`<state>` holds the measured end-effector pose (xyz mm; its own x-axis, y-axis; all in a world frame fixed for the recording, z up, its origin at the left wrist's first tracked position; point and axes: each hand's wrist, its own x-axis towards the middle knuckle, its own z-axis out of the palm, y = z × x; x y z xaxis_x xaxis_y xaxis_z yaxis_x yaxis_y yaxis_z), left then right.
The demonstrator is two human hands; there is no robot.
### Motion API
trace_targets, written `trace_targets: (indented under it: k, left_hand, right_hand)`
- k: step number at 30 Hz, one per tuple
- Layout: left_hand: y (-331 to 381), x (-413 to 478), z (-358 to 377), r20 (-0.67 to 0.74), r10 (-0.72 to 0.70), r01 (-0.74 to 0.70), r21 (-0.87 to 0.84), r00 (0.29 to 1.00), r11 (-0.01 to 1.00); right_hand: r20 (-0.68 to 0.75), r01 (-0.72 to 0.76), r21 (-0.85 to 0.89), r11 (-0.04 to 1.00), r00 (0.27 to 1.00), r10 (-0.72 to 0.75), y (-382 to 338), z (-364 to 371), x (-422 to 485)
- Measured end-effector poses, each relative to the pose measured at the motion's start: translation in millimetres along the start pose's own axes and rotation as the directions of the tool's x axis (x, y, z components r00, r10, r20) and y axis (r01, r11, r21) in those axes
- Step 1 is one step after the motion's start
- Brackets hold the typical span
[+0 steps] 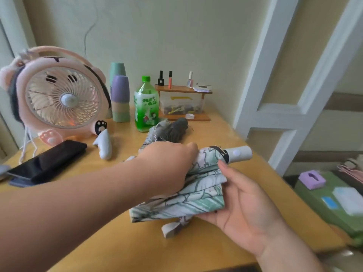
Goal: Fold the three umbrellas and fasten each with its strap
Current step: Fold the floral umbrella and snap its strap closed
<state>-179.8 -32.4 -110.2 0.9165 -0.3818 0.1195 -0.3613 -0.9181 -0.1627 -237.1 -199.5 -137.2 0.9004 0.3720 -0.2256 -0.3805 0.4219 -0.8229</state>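
A white and green floral umbrella (198,195) lies collapsed above the yellow table (137,242), its white handle (240,153) pointing right. My left hand (167,165) grips its gathered fabric from above. My right hand (243,199) cups the fabric from below, fingers curled under it, thumb near the handle. Its strap (170,228) hangs loose below the bundle. A grey umbrella (169,132) lies unfastened behind my left hand. A black folded umbrella (53,160) rests at the left of the table.
A pink desk fan (59,99) stands at the back left, with stacked cups (120,95), a green bottle (146,107) and a small wooden shelf (182,101) behind. A white object (105,144) lies near the fan. A white ladder frame (294,95) rises at right.
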Motion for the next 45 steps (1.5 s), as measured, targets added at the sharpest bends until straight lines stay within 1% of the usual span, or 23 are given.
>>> trace_targets:
  k: [2, 3, 4, 5, 6, 7, 8, 9, 10, 11, 13, 15, 17, 19, 21, 23, 25, 27, 31, 35, 38, 42, 45]
  left_hand:
    - [0.7, 0.5, 3.4, 0.066, -0.009, 0.009, 0.0, 0.998, 1.0]
    - [0.2, 0.0, 3.6, 0.091, -0.014, 0.015, -0.01, 0.996, 1.0]
    - [-0.7, -0.9, 2.7, 0.106, -0.013, 0.015, -0.014, 0.994, 1.0]
    - [-2.0, -2.2, 0.5, 0.115, -0.004, 0.004, -0.003, 0.993, 1.0]
    - [-3.2, -3.6, -2.8, 0.123, 0.015, -0.017, 0.017, 0.992, 1.0]
    - [-3.9, -5.2, -7.1, 0.129, 0.044, -0.05, 0.039, 0.991, 0.998]
    - [-2.9, -7.0, -12.3, 0.124, 0.08, -0.088, 0.06, 0.989, 0.994]
    - [-0.5, -8.2, -18.1, 0.104, 0.117, -0.126, 0.082, 0.988, 0.989]
    - [3.4, -8.9, -23.8, 0.081, 0.152, -0.16, 0.105, 0.985, 0.982]
    - [7.9, -9.1, -28.4, 0.053, 0.18, -0.185, 0.123, 0.982, 0.975]
    - [13.7, -7.0, -37.1, -0.005, 0.194, -0.192, 0.127, 0.981, 0.973]
    - [10.8, -3.4, -48.6, 0.026, 0.147, -0.149, 0.083, 0.989, 0.985]
    - [-3.7, 1.9, -60.7, 0.173, 0.098, -0.087, -0.073, 0.98, 0.994]
    - [-22.1, 6.7, -68.2, 0.356, 0.141, -0.025, -0.312, 0.924, 0.95]
    - [-32.0, 7.8, -69.1, 0.496, 0.248, 0.024, -0.48, 0.832, 0.877]
    - [-35.1, 5.7, -66.0, 0.557, 0.299, 0.057, -0.533, 0.775, 0.844]
    - [-32.9, 3.2, -63.3, 0.513, 0.261, 0.013, -0.471, 0.818, 0.882]
    - [-20.3, -0.4, -60.1, 0.395, 0.19, -0.055, -0.329, 0.899, 0.943]
    - [19.6, -4.9, -50.9, 0.089, 0.175, -0.187, 0.153, 0.98, 0.97]
    - [11.4, -1.4, -49.3, 0.082, 0.084, -0.094, 0.131, 0.993, 0.987]
    - [-5.0, 6.2, -55.6, 0.279, 0.086, -0.102, 0.04, 0.956, 0.994]
    - [-28.3, 10.5, -59.5, 0.548, 0.092, -0.003, -0.162, 0.831, 0.987]
    - [-22.8, 9.5, -52.0, 0.425, 0.071, -0.027, -0.108, 0.902, 0.994]
  right_hand:
    - [-0.026, -0.03, -0.122, 0.992, 0.999, 0.027, -4.0, -1.8, -7.2]
    - [-0.087, 0.001, -0.342, 0.94, 0.996, -0.033, -7.7, -4.4, -13.7]
    - [-0.17, 0.022, -0.64, 0.768, 0.971, -0.169, -12.5, -12.0, -20.2]
    - [-0.209, 0.013, -0.884, 0.468, 0.883, -0.419, -19.7, -21.3, -26.0]
    - [-0.105, -0.014, -0.99, 0.141, 0.738, -0.667, -31.1, -26.1, -32.4]
    - [0.081, 0.004, -0.995, -0.1, 0.624, -0.777, -45.3, -24.2, -37.8]
    - [0.248, 0.078, -0.963, -0.256, 0.619, -0.745, -59.5, -19.3, -39.3]
    - [0.356, 0.142, -0.918, -0.37, 0.706, -0.613, -71.3, -11.5, -36.0]
    - [0.369, 0.185, -0.893, -0.41, 0.823, -0.433, -81.2, -6.1, -28.2]
    - [0.318, 0.194, -0.891, -0.411, 0.912, -0.259, -88.7, -0.5, -17.9]
    - [0.258, 0.229, -0.909, -0.349, 0.965, -0.038, -94.1, 7.8, 1.7]
    - [0.297, 0.274, -0.894, -0.355, 0.955, -0.013, -96.4, 11.6, 11.0]
    - [0.384, 0.298, -0.772, -0.562, 0.922, -0.039, -97.9, 16.0, 12.4]
    - [0.484, 0.265, -0.603, -0.752, 0.871, -0.082, -96.0, 21.1, 12.5]
    - [0.542, 0.253, -0.53, -0.809, 0.835, -0.094, -89.1, 22.9, 12.9]
    - [0.542, 0.256, -0.523, -0.813, 0.836, -0.085, -81.0, 21.7, 12.9]
    - [0.487, 0.267, -0.603, -0.751, 0.87, -0.082, -79.9, 22.5, 8.8]
    - [0.335, 0.241, -0.732, -0.637, 0.942, -0.029, -85.9, 29.8, 3.0]
    - [0.125, 0.16, -0.816, -0.556, 0.987, 0.101, -97.9, 38.0, 18.4]
    - [0.161, 0.172, -0.883, -0.438, 0.985, 0.062, -93.4, 38.5, 31.8]
    - [0.22, 0.2, -0.832, -0.517, 0.975, 0.024, -84.7, 42.0, 32.5]
    - [0.368, 0.252, -0.685, -0.684, 0.929, -0.026, -71.8, 44.5, 36.8]
    - [0.357, 0.215, -0.62, -0.754, 0.934, -0.027, -68.6, 46.2, 41.4]
